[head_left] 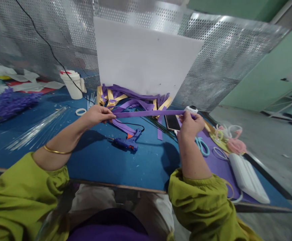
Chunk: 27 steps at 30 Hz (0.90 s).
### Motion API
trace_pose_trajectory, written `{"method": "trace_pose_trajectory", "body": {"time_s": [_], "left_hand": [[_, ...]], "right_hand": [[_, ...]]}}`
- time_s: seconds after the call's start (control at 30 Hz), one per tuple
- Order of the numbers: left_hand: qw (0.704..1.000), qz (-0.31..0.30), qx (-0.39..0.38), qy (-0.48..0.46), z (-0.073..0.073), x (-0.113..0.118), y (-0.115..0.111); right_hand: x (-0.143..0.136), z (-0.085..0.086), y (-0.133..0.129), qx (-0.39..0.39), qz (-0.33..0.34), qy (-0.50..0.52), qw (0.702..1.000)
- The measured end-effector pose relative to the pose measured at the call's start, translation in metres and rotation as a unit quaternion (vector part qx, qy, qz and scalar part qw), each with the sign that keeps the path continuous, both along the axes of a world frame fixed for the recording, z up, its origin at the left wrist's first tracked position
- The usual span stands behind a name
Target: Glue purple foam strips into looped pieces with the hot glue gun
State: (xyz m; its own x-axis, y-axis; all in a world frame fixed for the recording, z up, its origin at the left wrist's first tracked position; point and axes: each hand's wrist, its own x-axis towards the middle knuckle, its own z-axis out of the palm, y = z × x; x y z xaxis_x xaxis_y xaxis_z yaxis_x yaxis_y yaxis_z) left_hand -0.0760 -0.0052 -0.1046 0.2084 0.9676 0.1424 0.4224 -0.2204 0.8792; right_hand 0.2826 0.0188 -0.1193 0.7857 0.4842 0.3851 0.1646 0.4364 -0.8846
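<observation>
Purple strip [146,113], possibly foam, stretched level above the blue table [93,167], its left end pinched by the left hand [99,114], its right by the right hand [191,125]. Step in hand: apparently straightening; the next move calls for even tension. Nearer: glue gun [126,144]. Far: white board [148,57].

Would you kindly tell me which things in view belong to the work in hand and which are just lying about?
Work: purple strip, held by left hand and right hand; probably glue gun.
Seemingly lying about: phone, white container, white ring.
</observation>
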Motion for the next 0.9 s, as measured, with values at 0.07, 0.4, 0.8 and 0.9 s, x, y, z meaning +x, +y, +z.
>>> {"method": "trace_pose_trajectory", "body": {"time_s": [0.07,0.4,0.8,0.9], "left_hand": [[0.999,0.023,-0.004,-0.03,0.002,-0.001,-0.001],[0.977,0.157,-0.027,-0.144,-0.002,-0.009,0.007],[0.961,0.226,0.114,-0.116,0.008,-0.029,0.01],[0.973,0.178,0.133,-0.061,0.019,-0.034,0.007]], "right_hand": [[0.003,0.001,0.001,-0.005,-0.01,0.009,1.0],[-0.002,-0.002,0.001,-0.001,0.014,-0.01,1.0],[-0.043,0.0,-0.025,-0.031,0.281,-0.081,0.956],[-0.066,-0.008,-0.04,-0.026,0.34,-0.168,0.925]]}}
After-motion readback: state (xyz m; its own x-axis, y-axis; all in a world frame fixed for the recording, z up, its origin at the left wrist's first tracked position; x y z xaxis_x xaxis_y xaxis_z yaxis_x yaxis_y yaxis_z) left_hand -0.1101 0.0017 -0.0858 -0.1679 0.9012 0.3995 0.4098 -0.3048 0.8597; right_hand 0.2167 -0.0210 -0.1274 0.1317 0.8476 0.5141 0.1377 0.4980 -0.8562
